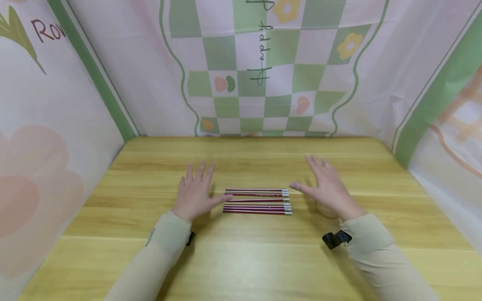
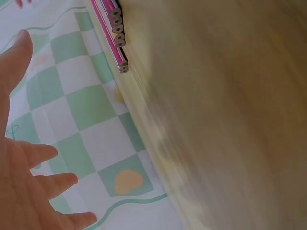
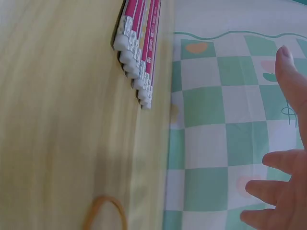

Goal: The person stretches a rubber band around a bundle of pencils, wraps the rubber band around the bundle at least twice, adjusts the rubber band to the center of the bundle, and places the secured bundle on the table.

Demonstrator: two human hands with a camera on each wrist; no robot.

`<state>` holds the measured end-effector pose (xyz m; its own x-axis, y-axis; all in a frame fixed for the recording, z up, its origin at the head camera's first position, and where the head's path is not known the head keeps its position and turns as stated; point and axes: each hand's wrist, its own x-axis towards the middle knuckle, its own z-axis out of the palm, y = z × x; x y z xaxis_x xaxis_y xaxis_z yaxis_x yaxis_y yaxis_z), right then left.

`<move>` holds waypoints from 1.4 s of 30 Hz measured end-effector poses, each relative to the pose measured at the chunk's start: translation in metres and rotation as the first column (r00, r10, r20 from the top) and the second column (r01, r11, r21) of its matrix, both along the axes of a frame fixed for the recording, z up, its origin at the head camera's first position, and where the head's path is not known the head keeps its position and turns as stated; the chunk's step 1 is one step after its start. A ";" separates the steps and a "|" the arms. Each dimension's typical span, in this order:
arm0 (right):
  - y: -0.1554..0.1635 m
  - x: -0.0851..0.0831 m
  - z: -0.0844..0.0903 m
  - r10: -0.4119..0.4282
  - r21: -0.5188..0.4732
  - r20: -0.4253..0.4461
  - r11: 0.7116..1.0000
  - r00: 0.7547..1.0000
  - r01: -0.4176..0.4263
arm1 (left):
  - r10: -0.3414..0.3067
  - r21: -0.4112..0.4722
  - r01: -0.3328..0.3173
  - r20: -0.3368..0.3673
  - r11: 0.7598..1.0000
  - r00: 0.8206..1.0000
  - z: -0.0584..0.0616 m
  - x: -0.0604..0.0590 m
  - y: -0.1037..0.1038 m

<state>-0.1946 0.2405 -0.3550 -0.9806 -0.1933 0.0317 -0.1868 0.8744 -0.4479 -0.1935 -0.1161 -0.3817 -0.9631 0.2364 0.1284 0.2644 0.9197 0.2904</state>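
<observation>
Several pencils (image 1: 260,212) with dark red and pale stripes lie side by side on the wooden table. Their white eraser ends (image 3: 127,57) point right, and the left wrist view shows their flat, unsharpened ends (image 2: 117,28). My left hand (image 1: 193,195) is held with fingers spread at the pencils' left end, its thumb overlapping them in the head view; contact cannot be told. Off the eraser ends, my right hand (image 1: 327,188) is also spread, holding nothing. A tan rubber band (image 3: 109,198) lies on the table near the right hand, partly hidden by it in the head view.
The wooden table (image 1: 248,259) has rounded far corners. Behind it hangs a green and white checked cloth (image 1: 252,83), with more printed cloth at the left (image 1: 41,125) and right sides. Each wrist wears a black device (image 1: 336,239).
</observation>
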 end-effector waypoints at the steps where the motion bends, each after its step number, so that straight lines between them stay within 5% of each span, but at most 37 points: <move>1: 0.000 0.000 -0.001 -0.001 -0.021 0.012 1.000 1.000 0.002 | -0.004 0.008 0.004 0.003 1.000 1.000 0.000 0.000 0.001; 12: -0.006 0.000 -0.019 0.005 -0.230 0.102 0.973 0.995 0.019 | -0.046 0.113 0.037 0.079 0.993 0.996 -0.004 -0.002 0.008; 21: -0.012 -0.001 -0.032 0.025 -0.287 0.163 0.958 0.986 0.023 | -0.065 0.187 0.037 0.147 0.982 0.987 -0.008 -0.002 0.014; 30: -0.015 -0.002 -0.037 0.052 -0.407 0.170 0.913 0.984 0.022 | -0.072 0.360 -0.021 0.242 0.933 0.968 -0.009 -0.001 0.014; 42: -0.017 -0.003 -0.047 0.088 -0.439 0.178 0.899 0.980 -0.001 | -0.128 0.429 -0.006 0.284 0.903 0.950 -0.013 -0.003 0.018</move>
<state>-0.1973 0.2239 -0.4016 -0.9672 -0.2461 -0.0622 -0.0946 0.5769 -0.8113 -0.1963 -0.0984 -0.3950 -0.9568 0.2843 -0.0617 0.1551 0.6780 0.7185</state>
